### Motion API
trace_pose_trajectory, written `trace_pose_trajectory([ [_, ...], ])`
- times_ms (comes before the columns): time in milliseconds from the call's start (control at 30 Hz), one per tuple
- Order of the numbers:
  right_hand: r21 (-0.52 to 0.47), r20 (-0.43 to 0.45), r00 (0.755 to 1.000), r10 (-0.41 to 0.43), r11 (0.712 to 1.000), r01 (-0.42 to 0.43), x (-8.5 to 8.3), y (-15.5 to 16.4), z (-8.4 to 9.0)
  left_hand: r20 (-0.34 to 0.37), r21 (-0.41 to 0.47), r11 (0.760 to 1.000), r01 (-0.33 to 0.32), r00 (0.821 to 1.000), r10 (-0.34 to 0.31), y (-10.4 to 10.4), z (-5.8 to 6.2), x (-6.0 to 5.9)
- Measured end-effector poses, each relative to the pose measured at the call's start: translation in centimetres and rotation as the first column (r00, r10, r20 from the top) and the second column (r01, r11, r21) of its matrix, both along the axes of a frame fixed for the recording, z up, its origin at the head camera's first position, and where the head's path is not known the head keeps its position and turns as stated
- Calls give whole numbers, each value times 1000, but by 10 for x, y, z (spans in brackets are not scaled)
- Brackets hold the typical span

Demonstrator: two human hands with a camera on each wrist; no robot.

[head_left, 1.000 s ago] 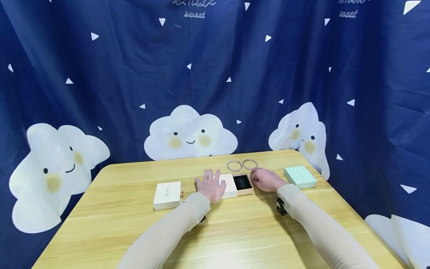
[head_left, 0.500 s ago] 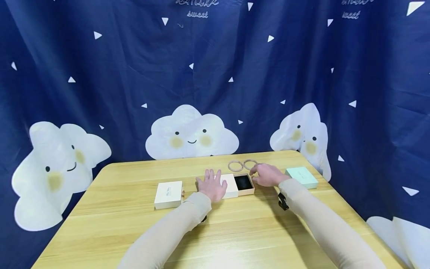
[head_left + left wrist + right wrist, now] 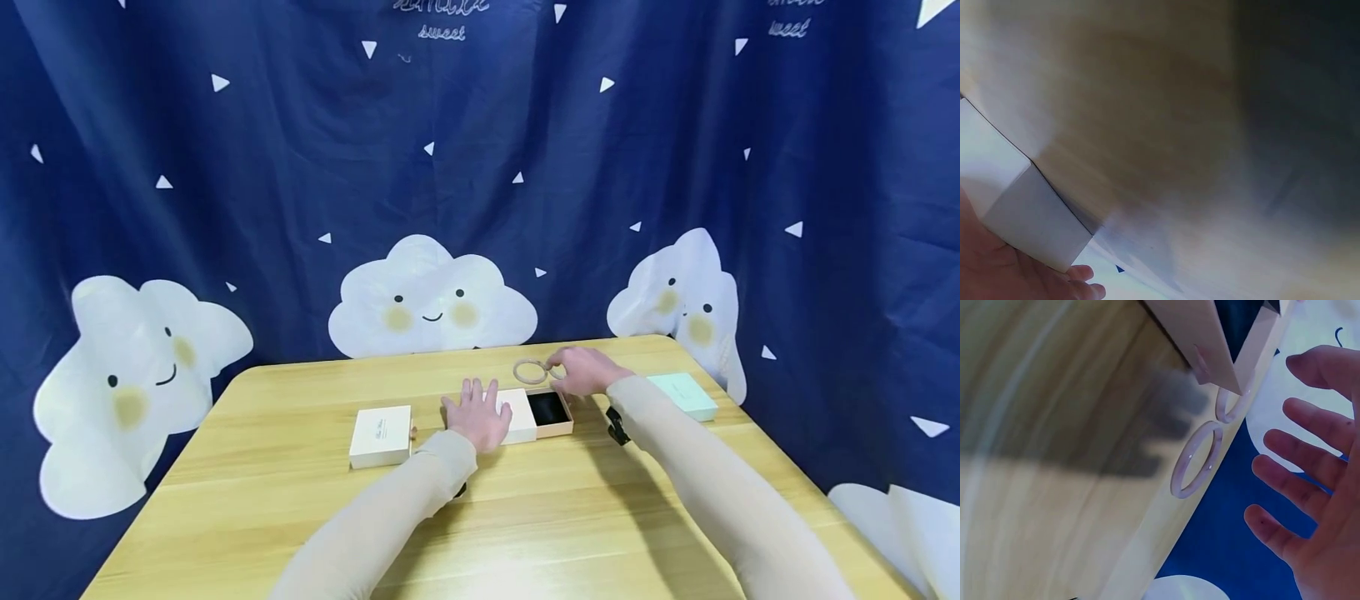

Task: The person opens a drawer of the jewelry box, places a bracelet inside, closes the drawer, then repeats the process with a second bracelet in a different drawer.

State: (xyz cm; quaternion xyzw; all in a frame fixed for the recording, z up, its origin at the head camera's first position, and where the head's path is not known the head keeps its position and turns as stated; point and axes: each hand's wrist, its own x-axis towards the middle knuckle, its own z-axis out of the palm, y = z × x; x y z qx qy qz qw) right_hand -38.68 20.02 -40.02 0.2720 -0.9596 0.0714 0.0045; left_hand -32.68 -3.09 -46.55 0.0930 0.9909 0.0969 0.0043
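In the head view my left hand (image 3: 477, 417) rests, fingers spread, on the white sleeve (image 3: 521, 418) of a slide-out box. Its pink-edged drawer (image 3: 555, 430), lined in black, sticks out to the right. Two pale pinkish bangles lie side by side behind the box: the left bangle (image 3: 517, 377) shows whole, the right one is partly hidden by my right hand (image 3: 590, 371). The right wrist view has that hand with fingers apart and nothing in them, above the bangles, the nearer bangle (image 3: 1177, 475) lying flat. A small tab (image 3: 1200, 361) marks the drawer front.
Another white box (image 3: 380, 435) with lettering on its lid and a small tab stands to the left. A mint-green box (image 3: 686, 396) sits at the right, beyond my right forearm. Behind the wooden table (image 3: 300, 500) hangs a blue curtain (image 3: 480, 183) with clouds.
My right hand has moved from beside the drawer's right end up and away over the right bangle. My left hand stays on the box sleeve. The view has shifted slightly.
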Motion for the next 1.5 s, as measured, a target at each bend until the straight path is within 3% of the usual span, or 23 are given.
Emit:
trace_pose_trajectory([
  [367, 44, 95, 995, -26, 999, 22, -22, -18, 3, 1, 5, 1000, -5, 1000, 5, 0, 4, 5],
  [800, 67, 206, 973, -108, 993, 96, -29, -39, 6, 20, 1, 1000, -7, 1000, 7, 0, 3, 3],
  [1133, 86, 211, 969, -130, 990, 114, -39, -45, -1, 2, -10, 1000, -20, 1000, 20, 3, 3, 5],
  [1367, 101, 198, 971, -132, 988, 113, -56, -46, -16, -3, -8, 1000, -30, 1000, 30, 3, -2, 2],
  [1500, 85, 191, 972, -139, 988, 125, -61, -47, -23, -9, 0, 999, -32, 999, 32, 2, 0, 5],
])
